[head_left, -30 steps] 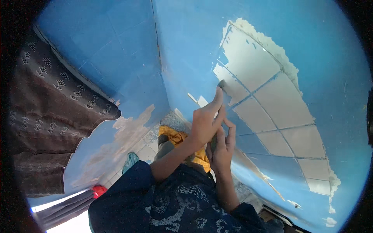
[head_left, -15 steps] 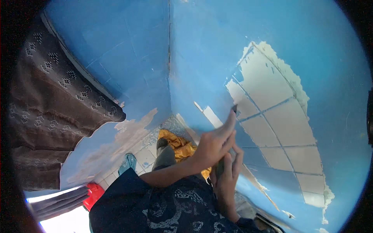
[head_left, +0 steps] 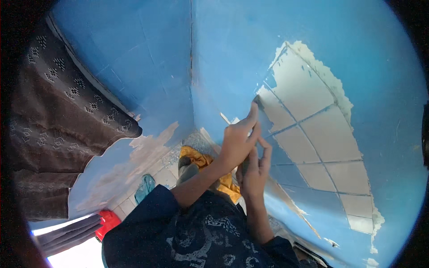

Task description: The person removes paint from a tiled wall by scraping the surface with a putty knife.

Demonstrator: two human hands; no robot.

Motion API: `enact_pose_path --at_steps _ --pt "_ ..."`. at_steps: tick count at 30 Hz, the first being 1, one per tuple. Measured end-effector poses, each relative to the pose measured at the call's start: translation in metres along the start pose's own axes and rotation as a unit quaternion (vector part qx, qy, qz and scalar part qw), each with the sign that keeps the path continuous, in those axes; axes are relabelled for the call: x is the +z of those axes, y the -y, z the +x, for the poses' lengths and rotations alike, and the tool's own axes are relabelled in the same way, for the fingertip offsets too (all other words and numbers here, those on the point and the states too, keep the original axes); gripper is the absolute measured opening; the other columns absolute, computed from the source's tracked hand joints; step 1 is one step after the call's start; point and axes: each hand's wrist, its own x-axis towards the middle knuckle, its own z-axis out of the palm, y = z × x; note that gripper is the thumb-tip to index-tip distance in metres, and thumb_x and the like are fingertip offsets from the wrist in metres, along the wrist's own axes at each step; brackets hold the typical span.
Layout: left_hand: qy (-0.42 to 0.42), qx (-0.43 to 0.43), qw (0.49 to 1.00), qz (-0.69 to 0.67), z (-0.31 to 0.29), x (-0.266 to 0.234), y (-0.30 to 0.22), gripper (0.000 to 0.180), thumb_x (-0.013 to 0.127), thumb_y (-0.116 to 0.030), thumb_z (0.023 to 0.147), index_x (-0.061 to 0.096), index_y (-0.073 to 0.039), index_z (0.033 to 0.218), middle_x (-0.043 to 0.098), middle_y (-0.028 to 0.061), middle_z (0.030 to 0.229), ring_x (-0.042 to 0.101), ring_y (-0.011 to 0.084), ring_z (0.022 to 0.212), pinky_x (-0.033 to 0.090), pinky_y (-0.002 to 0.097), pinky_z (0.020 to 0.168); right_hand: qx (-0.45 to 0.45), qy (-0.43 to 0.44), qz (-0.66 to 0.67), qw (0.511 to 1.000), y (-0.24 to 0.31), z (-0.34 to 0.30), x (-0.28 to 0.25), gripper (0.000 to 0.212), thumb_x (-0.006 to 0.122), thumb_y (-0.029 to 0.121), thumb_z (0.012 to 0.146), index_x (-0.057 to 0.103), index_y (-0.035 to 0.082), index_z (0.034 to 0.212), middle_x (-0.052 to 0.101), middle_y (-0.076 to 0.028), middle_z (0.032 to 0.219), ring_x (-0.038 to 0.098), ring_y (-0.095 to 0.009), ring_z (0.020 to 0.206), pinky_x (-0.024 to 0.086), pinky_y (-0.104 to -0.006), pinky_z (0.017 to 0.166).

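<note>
My left hand [head_left: 237, 140] is closed round the front part of a scraper, its fingers pointing up toward the dark tip. Just below it, my right hand [head_left: 255, 174] wraps round the rear of the same tool. Of the scraper [head_left: 257, 99], mainly the dark blade end shows; my hands hide most of the rest. That tip meets the blue wall [head_left: 232, 58] at the left edge of a patch of bared, pale tiles [head_left: 313, 129]. Ragged whitish edges border the patch, and dark grout lines cross it.
A brown patterned curtain [head_left: 53, 111] hangs at the left. Down in the corner lie an orange cloth [head_left: 230, 187] and a teal cloth-like item [head_left: 145, 187] on the tiled floor [head_left: 165, 176]. Something red [head_left: 107, 223] is at lower left. Loose strips peel low on the right wall.
Both hands and the scraper have moved up and slightly left along the wall, bringing the tip from beside the middle tiles to the patch's upper left edge. Both keep their grip.
</note>
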Motion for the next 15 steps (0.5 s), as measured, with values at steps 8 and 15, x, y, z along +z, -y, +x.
enact_pose_path --at_steps 8,15 --pt "0.014 0.083 0.995 -0.05 -0.006 -0.006 -0.001 0.049 0.052 -0.01 0.086 0.037 0.002 0.132 0.059 0.0257 0.097 0.063 0.0346 0.079 0.05 0.0371 0.065 0.003 -0.017 0.034 0.999 0.006 -0.012 0.01 0.021 0.036 0.014 0.096 0.036 0.009 0.117 0.051 -0.001 0.065 0.041 -0.003 0.044 0.031 -0.0169 0.037" --pt "-0.038 0.129 0.991 -0.027 -0.024 -0.001 -0.004 0.048 0.054 -0.012 0.087 0.04 -0.002 0.132 0.059 0.023 0.082 0.061 0.0149 0.072 0.047 0.0309 0.06 -0.054 -0.01 0.022 0.998 -0.003 -0.022 0.0 0.021 0.038 0.014 0.096 0.036 0.009 0.117 0.046 0.002 0.061 0.037 -0.003 0.041 0.028 -0.0172 0.037"
